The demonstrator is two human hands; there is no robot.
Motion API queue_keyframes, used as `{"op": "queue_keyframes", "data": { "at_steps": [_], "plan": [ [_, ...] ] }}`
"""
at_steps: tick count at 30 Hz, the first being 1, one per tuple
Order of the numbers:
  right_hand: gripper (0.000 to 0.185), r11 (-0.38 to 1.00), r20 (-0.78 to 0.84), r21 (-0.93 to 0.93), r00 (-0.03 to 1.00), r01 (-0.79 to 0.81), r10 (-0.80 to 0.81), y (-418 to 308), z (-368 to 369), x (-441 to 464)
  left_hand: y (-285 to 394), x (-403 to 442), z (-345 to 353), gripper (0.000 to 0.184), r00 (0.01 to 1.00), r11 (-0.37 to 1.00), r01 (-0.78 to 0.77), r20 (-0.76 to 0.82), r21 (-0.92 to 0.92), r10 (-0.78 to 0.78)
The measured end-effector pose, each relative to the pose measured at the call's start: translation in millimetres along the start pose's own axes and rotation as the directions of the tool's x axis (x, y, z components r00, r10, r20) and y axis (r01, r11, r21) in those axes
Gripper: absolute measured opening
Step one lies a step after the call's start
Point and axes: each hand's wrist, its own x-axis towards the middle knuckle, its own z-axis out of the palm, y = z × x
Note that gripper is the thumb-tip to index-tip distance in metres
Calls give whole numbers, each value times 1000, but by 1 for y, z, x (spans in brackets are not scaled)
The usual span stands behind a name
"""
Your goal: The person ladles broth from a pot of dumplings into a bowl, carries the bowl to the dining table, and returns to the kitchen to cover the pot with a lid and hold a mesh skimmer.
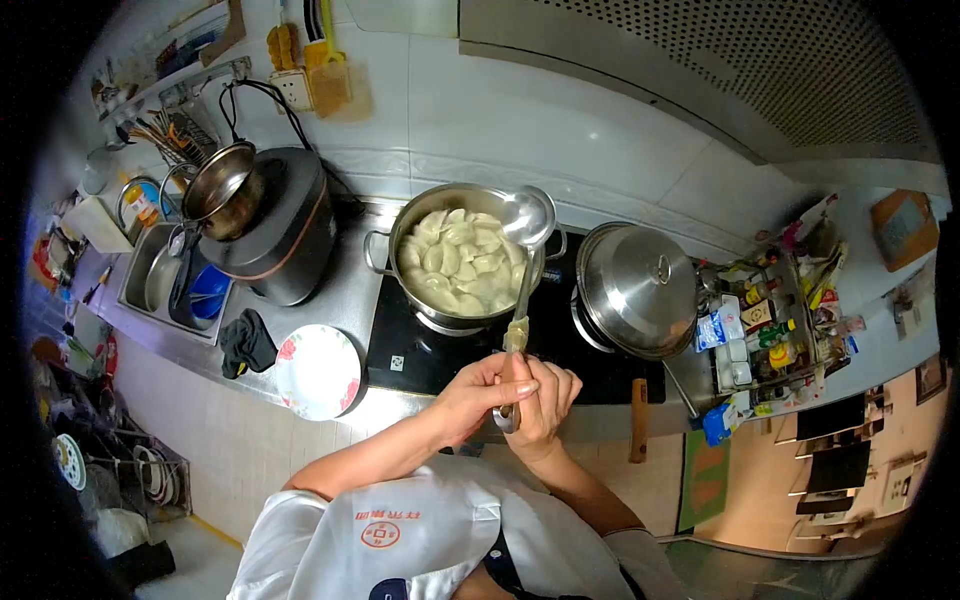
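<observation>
A steel pot (385,270) stands on the left side of the black cooktop, full of pale dumplings (455,260) packed close together. The metal bowl of a long-handled ladle (528,216) is over the pot's right rim, its handle running down towards me. My right hand (546,408) is closed around the lower handle. From the left, my left hand (468,398) reaches across, with its thumb pressed on the same handle near its end. Left of the cooktop is a white plate (318,372) with a pink floral rim, bare on top.
A lidded wok (640,285) sits on the right burner, its wooden handle (639,420) jutting over the front edge. Bottles and packets fill a rack (765,340) further right. To the left are a dark cooker (300,220), a black cloth (247,343) and a sink (135,285).
</observation>
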Motion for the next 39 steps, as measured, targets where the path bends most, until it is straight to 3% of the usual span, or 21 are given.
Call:
{"op": "queue_keyframes", "data": {
  "at_steps": [1,4,6,8,10,12,13,14,16,17,19,20,24,28,29,32,34,39],
  "plan": [
    [38,1000,19,1,1000,4,-4,1,-2,-1,0,0,1,25,1000,1000,-2,-9,0,2],
    [38,996,53,84,997,43,-47,10,-4,-3,-5,0,-7,25,993,972,-52,-88,230,74],
    [50,974,171,223,983,28,-67,20,-8,-4,2,-5,-6,33,977,907,-21,-185,421,109],
    [51,964,211,265,975,13,-71,41,-17,0,6,-6,1,32,949,929,-156,-210,334,235],
    [42,992,156,124,988,-30,11,78,-34,23,14,-14,2,26,903,936,-147,-343,319,259],
    [26,938,48,146,949,-315,311,134,-43,35,14,-21,-18,19,866,886,-132,-384,444,321],
    [21,932,-66,79,931,-354,359,176,-42,37,16,-26,-23,19,863,884,-108,-398,455,311],
    [21,858,-53,107,859,-502,509,201,-50,45,16,-30,-26,19,857,881,-85,-417,466,303],
    [23,833,-52,-19,832,-553,552,251,-50,49,15,-33,-25,16,799,848,-72,-478,526,364],
    [26,867,-28,-129,876,-481,482,286,-41,42,15,-36,-25,15,762,830,-61,-511,555,398],
    [32,777,87,-124,773,-617,628,301,-31,46,12,-41,-27,18,687,769,-28,-547,638,479],
    [35,734,147,-131,719,-666,679,304,-25,47,12,-44,-30,19,662,749,-10,-557,663,502],
    [30,715,125,-133,704,-686,699,311,-9,53,10,-54,-39,19,610,704,40,-575,709,545],
    [24,715,73,-250,724,-653,686,305,-7,60,8,-60,-45,18,582,655,57,-558,753,591],
    [23,726,-13,-187,741,-662,672,301,-6,61,9,-62,-47,18,584,664,69,-570,744,578],
    [22,718,-42,-244,747,-651,663,286,-15,77,12,-68,-53,18,588,670,70,-573,739,571],
    [21,782,-6,-143,790,-607,613,267,-20,93,12,-72,-58,18,591,647,28,-535,762,604],
    [19,844,97,-44,838,-535,536,198,-3,144,22,-86,-60,17,675,834,-105,-577,541,460]
  ]
}}
